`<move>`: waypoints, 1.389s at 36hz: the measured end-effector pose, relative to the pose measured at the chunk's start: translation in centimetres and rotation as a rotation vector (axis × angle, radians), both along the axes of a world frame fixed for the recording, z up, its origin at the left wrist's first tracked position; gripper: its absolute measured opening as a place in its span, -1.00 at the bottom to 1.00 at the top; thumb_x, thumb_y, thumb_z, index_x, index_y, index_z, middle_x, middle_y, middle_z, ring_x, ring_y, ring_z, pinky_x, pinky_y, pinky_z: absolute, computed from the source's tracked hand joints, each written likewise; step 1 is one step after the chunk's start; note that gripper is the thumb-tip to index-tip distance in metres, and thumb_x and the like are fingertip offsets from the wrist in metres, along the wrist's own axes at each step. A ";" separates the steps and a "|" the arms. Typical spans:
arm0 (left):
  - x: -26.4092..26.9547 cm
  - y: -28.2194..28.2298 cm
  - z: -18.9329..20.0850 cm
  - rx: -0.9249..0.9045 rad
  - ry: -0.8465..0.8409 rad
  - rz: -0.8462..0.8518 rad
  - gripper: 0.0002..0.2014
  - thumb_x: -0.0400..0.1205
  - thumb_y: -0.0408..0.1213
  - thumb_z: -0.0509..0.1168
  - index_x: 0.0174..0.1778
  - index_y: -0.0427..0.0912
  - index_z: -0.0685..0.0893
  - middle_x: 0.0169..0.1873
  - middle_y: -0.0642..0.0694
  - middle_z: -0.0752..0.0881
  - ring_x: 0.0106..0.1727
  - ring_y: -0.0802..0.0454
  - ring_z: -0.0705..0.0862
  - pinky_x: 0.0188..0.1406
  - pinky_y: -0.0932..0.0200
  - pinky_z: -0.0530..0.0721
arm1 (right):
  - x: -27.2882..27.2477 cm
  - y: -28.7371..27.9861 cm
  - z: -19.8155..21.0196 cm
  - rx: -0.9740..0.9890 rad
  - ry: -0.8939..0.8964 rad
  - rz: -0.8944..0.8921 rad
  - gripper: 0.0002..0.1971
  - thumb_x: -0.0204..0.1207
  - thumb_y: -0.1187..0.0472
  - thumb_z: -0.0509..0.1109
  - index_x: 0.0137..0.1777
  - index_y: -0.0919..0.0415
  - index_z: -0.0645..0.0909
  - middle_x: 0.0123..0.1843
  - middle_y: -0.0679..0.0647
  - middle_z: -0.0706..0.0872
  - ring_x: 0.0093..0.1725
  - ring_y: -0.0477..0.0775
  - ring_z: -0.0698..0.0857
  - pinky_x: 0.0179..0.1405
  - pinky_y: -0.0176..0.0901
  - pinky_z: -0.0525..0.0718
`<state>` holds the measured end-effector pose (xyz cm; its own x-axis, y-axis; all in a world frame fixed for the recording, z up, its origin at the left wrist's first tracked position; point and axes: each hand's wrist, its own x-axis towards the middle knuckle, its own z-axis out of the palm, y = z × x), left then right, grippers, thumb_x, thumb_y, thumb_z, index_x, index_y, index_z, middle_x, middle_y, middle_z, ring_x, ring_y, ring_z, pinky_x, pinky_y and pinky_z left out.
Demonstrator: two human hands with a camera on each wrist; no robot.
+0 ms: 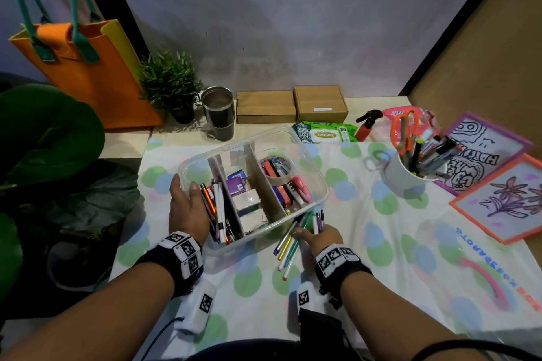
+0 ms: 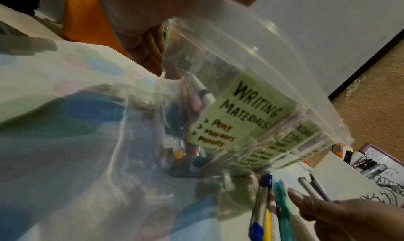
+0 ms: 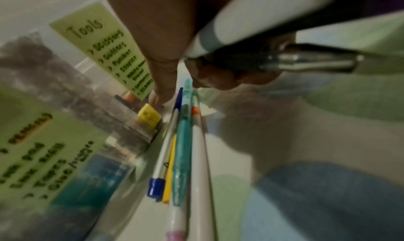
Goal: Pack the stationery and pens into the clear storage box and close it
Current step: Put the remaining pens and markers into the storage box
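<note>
The clear storage box (image 1: 318,182) stands open on the spotted cloth, split by dividers. Pens fill its left compartment (image 1: 217,208), small packs the middle, tape and scissors the right. Green labels read "Writing Materials" (image 2: 240,111) and "Tools" (image 3: 102,49). My left hand (image 1: 187,202) holds the box's left wall, thumb over the rim, fingers (image 2: 148,53) flat outside. At the box's near right corner my right hand (image 1: 308,233) grips a few pens (image 3: 273,61) and touches several loose pens (image 1: 286,246) lying on the cloth.
A white cup (image 1: 401,176) with markers and orange scissors stands at the right, beside colouring boards (image 1: 498,202). Behind the box are a wipes pack (image 1: 325,133), a steel tumbler (image 1: 218,113), two cardboard boxes (image 1: 265,107), a potted plant (image 1: 170,82) and an orange bag (image 1: 88,67).
</note>
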<state>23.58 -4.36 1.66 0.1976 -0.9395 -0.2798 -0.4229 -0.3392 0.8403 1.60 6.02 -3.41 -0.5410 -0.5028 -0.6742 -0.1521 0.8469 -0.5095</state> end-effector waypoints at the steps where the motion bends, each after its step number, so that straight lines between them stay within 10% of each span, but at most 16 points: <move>1: 0.0 0.0 0.0 -0.003 0.000 -0.001 -0.49 0.76 -0.04 -0.09 0.64 0.00 0.04 0.57 -0.22 0.36 0.55 -0.23 0.39 0.52 0.00 0.27 | 0.3 -0.2 -0.1 0.016 -0.002 0.002 -0.56 0.35 -0.06 0.55 0.01 0.30 0.63 -0.23 0.14 0.70 -0.30 0.12 0.63 -0.51 -0.24 0.43; 6: -0.1 0.0 0.0 -0.009 0.002 0.001 -0.50 0.76 -0.03 -0.09 0.64 0.02 0.05 0.58 -0.21 0.36 0.56 -0.22 0.38 0.53 0.02 0.26 | 0.4 -0.5 -0.5 0.078 0.085 0.084 -0.69 0.45 0.02 0.47 -0.06 0.27 0.56 -0.25 0.14 0.64 -0.25 0.18 0.62 -0.29 -0.16 0.50; 15: 0.1 -0.1 -0.1 -0.029 0.037 0.000 -0.51 0.77 -0.06 -0.09 0.64 -0.02 0.07 0.56 -0.23 0.37 0.55 -0.22 0.39 0.52 0.02 0.28 | -2.8 0.5 1.4 -0.029 0.052 -0.125 -0.68 0.58 0.15 0.26 -0.37 0.30 0.44 -0.41 0.17 0.49 -0.39 0.16 0.43 -0.49 -0.13 0.31; 21: 0.2 0.0 0.0 -0.018 0.042 0.001 -0.50 0.76 -0.04 -0.09 0.64 0.00 0.08 0.55 -0.26 0.39 0.53 -0.25 0.40 0.52 -0.04 0.30 | -5.2 1.1 3.4 -0.326 -0.274 -0.642 -0.73 0.54 0.24 0.22 -0.39 0.29 0.52 -0.69 0.02 0.66 -0.78 -0.01 0.48 -0.58 -0.21 0.46; 26: 0.3 0.0 -0.1 -0.031 0.036 -0.002 -0.51 0.76 -0.03 -0.09 0.63 0.01 0.09 0.55 -0.25 0.39 0.53 -0.26 0.40 0.51 -0.05 0.31 | -4.4 -0.4 7.9 -0.559 -0.489 -0.783 -0.77 0.59 0.30 0.21 -0.32 0.22 0.44 -0.71 0.02 0.59 -0.73 -0.02 0.58 -0.63 -0.30 0.57; 33: 0.3 0.0 -0.2 -0.038 0.036 0.010 -0.51 0.75 0.00 -0.11 0.63 0.04 0.12 0.55 -0.23 0.40 0.52 -0.26 0.41 0.52 -0.07 0.31 | 2.1 -5.3 12.3 -0.616 -0.701 -0.441 -0.82 0.63 0.45 0.11 -0.11 0.18 0.42 -0.50 0.13 0.53 -0.49 0.10 0.61 -0.43 -0.09 0.67; 46: 0.6 -0.3 -1.1 -0.071 0.010 0.009 -0.50 0.75 -0.01 -0.12 0.63 -0.01 0.13 0.52 -0.29 0.43 0.50 -0.27 0.45 0.49 -0.13 0.40 | 12.7 -9.6 11.2 -0.536 -0.100 0.400 -0.83 0.55 0.25 0.36 0.12 0.20 0.59 -0.07 0.19 0.74 -0.17 0.10 0.69 0.02 -0.07 0.68; 50: 0.7 -0.2 -1.2 -0.075 0.010 0.008 -0.48 0.71 0.06 -0.14 0.61 0.04 0.14 0.48 -0.31 0.47 0.45 -0.30 0.49 0.45 -0.16 0.44 | 13.0 -9.5 11.4 -0.594 -0.056 0.423 -0.84 0.56 0.25 0.34 0.10 0.24 0.58 -0.10 0.20 0.72 -0.19 0.07 0.64 -0.14 -0.20 0.59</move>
